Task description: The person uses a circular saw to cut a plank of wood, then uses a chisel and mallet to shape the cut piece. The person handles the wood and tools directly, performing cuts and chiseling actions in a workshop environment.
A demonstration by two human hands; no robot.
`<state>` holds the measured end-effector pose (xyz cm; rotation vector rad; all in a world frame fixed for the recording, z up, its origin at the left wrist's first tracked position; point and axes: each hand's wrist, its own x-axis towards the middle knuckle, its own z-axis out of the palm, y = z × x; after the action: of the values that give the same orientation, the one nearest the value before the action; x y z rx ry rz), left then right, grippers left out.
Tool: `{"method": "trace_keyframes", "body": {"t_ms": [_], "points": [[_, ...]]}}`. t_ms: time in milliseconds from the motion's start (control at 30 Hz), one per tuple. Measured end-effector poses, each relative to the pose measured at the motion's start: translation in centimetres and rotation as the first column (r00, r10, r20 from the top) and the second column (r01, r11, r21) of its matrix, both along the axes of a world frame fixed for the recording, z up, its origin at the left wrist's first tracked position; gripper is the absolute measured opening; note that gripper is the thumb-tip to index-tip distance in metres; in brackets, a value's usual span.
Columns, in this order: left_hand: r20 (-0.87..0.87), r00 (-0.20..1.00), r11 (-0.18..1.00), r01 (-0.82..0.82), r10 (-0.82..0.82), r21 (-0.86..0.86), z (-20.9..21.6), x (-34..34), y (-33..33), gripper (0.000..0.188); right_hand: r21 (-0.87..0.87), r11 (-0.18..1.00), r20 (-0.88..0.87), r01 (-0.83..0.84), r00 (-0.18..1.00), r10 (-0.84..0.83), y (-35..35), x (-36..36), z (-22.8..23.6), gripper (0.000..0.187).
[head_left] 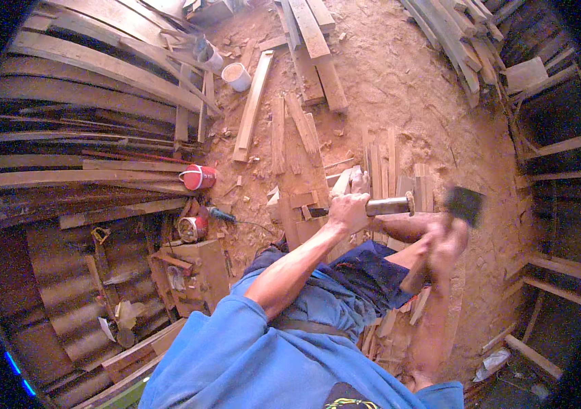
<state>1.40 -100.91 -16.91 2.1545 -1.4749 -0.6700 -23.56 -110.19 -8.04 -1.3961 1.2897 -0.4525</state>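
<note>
Chisel (387,206) and mallet (465,203), one each.

One fisheye view from the person's head, steeply downward, close above left hand (349,213) and right hand (446,244), floor (399,88) beyond.

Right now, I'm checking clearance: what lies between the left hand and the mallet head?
In the head view: a metal shaft jutting from the left hand, then a gap before the mallet head.

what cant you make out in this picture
All in the head view:
Middle of the chisel: hidden by the left hand around it.
Detail of the mallet head and right hand: blurred.
Far ends of the top-centre planks: cut off by the upper edge.
Lower red bucket's contents: too small.
</note>
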Motion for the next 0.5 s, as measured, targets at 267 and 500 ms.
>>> {"method": "trace_keyframes", "body": {"t_ms": [267,500], "points": [[0.074,0.996,0.996,-0.048,0.053,-0.074,0.8,1.8,3.2,0.025,0.205,0.965,0.126,-0.166,0.982,0.142,2.9,0.7,2.5,0.035],[-0.101,0.994,0.980,0.015,-0.036,-0.198,3.0,-2.6,-3.0,0.037,0.186,0.962,-0.039,0.201,0.980,-0.197,0.1,-4.4,7.2,0.024]]}}
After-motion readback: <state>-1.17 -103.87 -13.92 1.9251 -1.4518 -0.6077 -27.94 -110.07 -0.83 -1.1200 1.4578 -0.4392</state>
